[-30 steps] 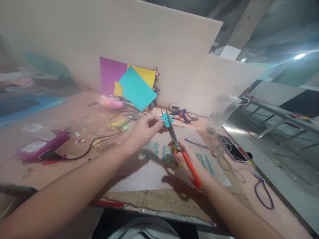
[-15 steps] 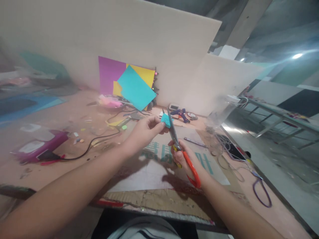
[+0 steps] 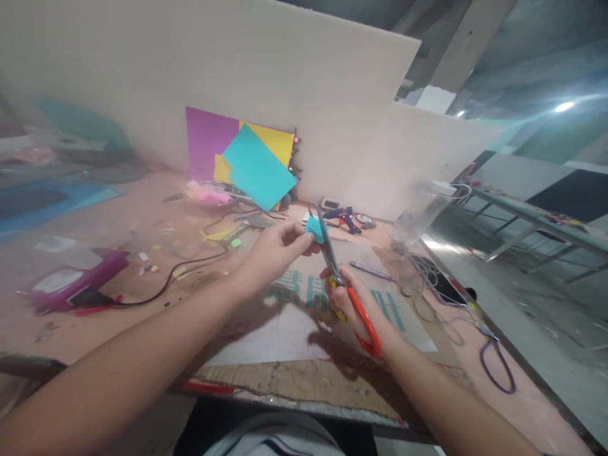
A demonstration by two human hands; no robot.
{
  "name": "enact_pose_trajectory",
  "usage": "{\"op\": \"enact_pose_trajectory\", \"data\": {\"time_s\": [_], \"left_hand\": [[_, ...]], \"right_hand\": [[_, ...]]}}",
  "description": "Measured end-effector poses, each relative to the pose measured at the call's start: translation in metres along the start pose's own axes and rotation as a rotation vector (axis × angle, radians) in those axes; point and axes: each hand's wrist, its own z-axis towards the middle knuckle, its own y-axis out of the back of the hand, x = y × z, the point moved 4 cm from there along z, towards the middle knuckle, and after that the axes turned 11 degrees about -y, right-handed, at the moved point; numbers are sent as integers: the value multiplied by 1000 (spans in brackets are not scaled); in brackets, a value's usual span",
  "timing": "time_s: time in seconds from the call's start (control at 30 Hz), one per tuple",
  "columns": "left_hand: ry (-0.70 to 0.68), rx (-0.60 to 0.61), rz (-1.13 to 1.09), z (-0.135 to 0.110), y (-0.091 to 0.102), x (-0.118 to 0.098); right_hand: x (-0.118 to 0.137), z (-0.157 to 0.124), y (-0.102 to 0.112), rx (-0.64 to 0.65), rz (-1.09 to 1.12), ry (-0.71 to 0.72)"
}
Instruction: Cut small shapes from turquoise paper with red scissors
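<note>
A white sheet [image 3: 289, 332] printed with teal characters [image 3: 389, 310] lies over brown cardboard [image 3: 294, 380] on a pinkish, littered tabletop [image 3: 142, 351], inside a workroom with a pale partition [image 3: 332, 95] rising beyond the sheet. Off to the sheet's right, past the tabletop's edge, a concrete floor [image 3: 546, 316] runs to a second, metal-legged table [image 3: 532, 218] under a bright ceiling light [image 3: 564, 106].

Beyond the sheet's right corner stands a clear plastic container [image 3: 425, 212] topped with white, its contents too blurred to tell. Beyond the sheet to the left, a shallow dish [image 3: 232, 201] carries fluffy pink material [image 3: 209, 192]. Behind that dish, purple card [image 3: 209, 142], yellow card [image 3: 278, 140] and turquoise card [image 3: 259, 168] lean upright at the partition.

Above the sheet's far part, the fingers of a person's left hand [image 3: 294, 239] pinch a small turquoise piece [image 3: 313, 229]. The right hand [image 3: 349, 294], raised over the sheet, has its fingers closed around the orange-and-yellow handles of scissors [image 3: 332, 256], the blades slightly parted at the piece's right side.

A pen [image 3: 370, 271] rests along the sheet's far right part. Right of the sheet lie a dark-screened phone [image 3: 444, 285], crossed by pale cable [image 3: 430, 269], and a purple strap loop [image 3: 511, 383]; to its left lies a corded purple tool [image 3: 78, 275].
</note>
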Motion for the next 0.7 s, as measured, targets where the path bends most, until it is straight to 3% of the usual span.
{"op": "enact_pose_trajectory", "data": {"time_s": [0.7], "left_hand": [[7, 3, 24, 0, 0, -1]], "right_hand": [[-2, 2, 1, -22, -23, 0]]}}
